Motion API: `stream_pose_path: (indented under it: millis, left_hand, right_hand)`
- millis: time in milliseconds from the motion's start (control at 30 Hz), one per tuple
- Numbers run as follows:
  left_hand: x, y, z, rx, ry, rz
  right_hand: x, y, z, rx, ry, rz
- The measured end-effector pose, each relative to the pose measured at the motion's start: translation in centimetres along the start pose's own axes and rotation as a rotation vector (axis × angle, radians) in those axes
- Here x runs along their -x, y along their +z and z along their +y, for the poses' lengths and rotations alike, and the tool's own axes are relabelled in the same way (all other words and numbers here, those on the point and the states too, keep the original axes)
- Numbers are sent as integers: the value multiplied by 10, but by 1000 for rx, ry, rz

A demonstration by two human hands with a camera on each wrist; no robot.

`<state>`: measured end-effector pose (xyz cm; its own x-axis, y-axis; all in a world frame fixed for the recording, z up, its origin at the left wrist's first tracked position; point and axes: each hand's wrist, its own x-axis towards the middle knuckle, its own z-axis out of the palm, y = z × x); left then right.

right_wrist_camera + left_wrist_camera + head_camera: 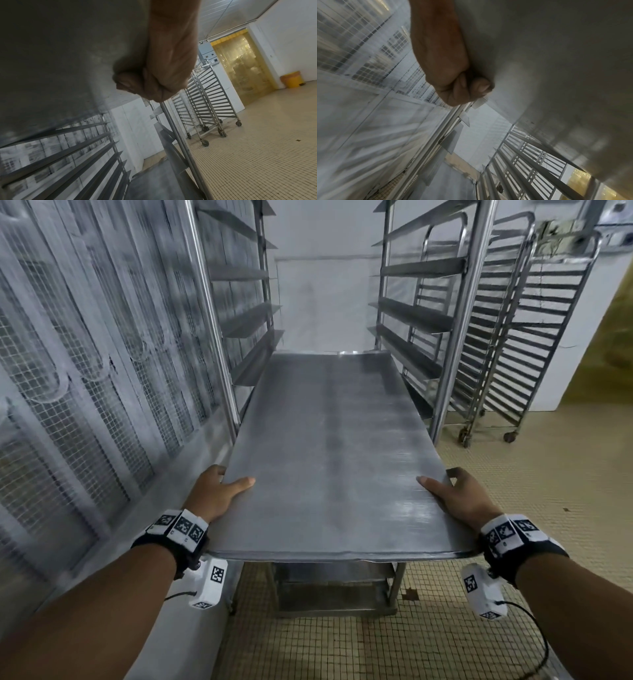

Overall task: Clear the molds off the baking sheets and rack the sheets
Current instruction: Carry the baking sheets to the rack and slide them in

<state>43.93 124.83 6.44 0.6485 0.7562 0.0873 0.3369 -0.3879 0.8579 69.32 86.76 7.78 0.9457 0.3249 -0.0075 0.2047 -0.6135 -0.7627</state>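
Observation:
A large bare grey baking sheet is held level in front of me, its far end between the uprights of a steel rack. My left hand grips the sheet's near left edge, thumb on top and fingers curled underneath. My right hand grips the near right edge the same way, its fingers curled below the sheet. The sheet's underside fills much of both wrist views. No molds lie on the sheet.
The rack's angled side rails run along both sides. Lower sheets lie in the rack below. A mesh-fronted wall stands close on my left. Empty wheeled racks and a yellow strip curtain are to the right on tiled floor.

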Motion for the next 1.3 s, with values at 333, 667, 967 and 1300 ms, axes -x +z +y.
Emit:
stream_pose_path:
  millis: [333,667,967,1300]
  left_hand:
    - [-93,7,29,-39,-57,-84]
    - [-122,15,36,-113,-22,-59]
    - [-92,-15,64,-723,194,-87]
    - [14,59,111,-797,540,-430]
  right_hand:
    - [-95,-7,-41,-16,-62,-103]
    - [-131,0,-46,45,-54,-76]
    - [-102,-26,-52,351,-171,-15]
    - [3,68,-92,570,-735,-104]
